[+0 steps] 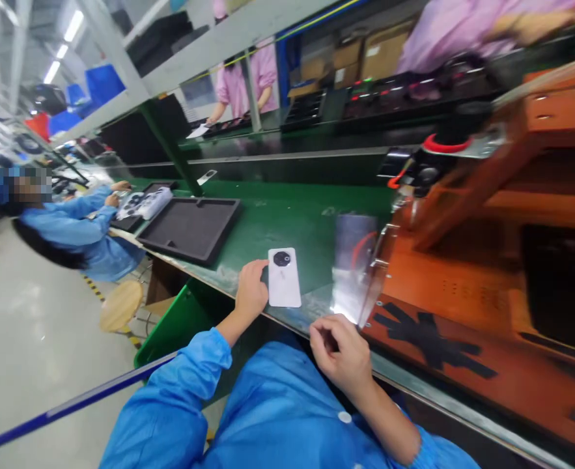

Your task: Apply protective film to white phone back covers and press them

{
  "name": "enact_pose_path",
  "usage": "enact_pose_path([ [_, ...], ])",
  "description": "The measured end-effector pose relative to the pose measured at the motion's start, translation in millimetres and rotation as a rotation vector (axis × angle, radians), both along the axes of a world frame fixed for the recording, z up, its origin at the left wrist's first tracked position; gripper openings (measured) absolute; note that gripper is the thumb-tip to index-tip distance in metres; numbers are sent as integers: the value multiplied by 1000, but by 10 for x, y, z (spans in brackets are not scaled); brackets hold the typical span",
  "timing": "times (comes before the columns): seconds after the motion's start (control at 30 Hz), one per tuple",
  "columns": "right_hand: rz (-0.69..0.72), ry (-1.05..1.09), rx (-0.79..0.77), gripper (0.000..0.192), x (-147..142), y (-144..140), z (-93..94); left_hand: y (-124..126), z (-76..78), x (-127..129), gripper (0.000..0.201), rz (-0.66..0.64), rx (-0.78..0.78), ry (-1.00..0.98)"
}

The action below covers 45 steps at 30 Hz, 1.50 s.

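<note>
Blue sleeves frame the right hand (342, 352), loosely curled near the bench edge with nothing clearly held. The left hand (251, 288) is laid half-open against a white phone (284, 277) lying back-up on the green bench (287, 221). Farther left, a black tray (189, 228) is seen.

Left hand (251, 290) touching a white phone (284, 277) on the green bench (292, 221); right hand (340, 352) loosely curled near the bench edge.

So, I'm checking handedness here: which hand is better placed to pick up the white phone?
Left. The left hand already touches the white phone's edge on the green bench; the right hand sits curled nearer the body.
</note>
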State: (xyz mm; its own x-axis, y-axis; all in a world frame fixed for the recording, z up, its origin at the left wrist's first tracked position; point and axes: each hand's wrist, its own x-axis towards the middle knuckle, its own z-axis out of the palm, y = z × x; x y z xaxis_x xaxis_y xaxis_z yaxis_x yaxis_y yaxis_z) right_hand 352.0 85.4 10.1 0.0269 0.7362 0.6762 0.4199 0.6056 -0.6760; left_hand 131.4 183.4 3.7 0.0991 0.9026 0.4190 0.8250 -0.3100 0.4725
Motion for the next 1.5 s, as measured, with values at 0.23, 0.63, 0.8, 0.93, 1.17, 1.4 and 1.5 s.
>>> enact_pose_path([
  [0.23, -43, 135, -202, 10, -92, 78, 84, 110, 71, -196, 57, -125, -16, -187],
  [0.63, -50, 127, -854, 21, -319, 1522, 372, 170, 137, -389, 46, -615, -50, 275],
  [0.8, -17, 245, -917, 23, -301, 1533, 355, 8, 86, -490, 47, -633, -20, 272],
  [0.93, 39, 230, -1050, 24, -272, 1453, 446, -70, 10, -487, 44, -588, 79, 228],
  [1.17, 139, 7, -1106, 26, -266, 1512, 496, -162, -40, -454, 39, -544, 152, 169],
  [1.4, 157, -16, -1234, 26, -206, 1397, 547, -325, -51, -523, 35, -545, 106, 99],
  [1.5, 183, 3, -1254, 25, -181, 1339, 565, -355, -104, -539, 36, -562, 103, 57],
])
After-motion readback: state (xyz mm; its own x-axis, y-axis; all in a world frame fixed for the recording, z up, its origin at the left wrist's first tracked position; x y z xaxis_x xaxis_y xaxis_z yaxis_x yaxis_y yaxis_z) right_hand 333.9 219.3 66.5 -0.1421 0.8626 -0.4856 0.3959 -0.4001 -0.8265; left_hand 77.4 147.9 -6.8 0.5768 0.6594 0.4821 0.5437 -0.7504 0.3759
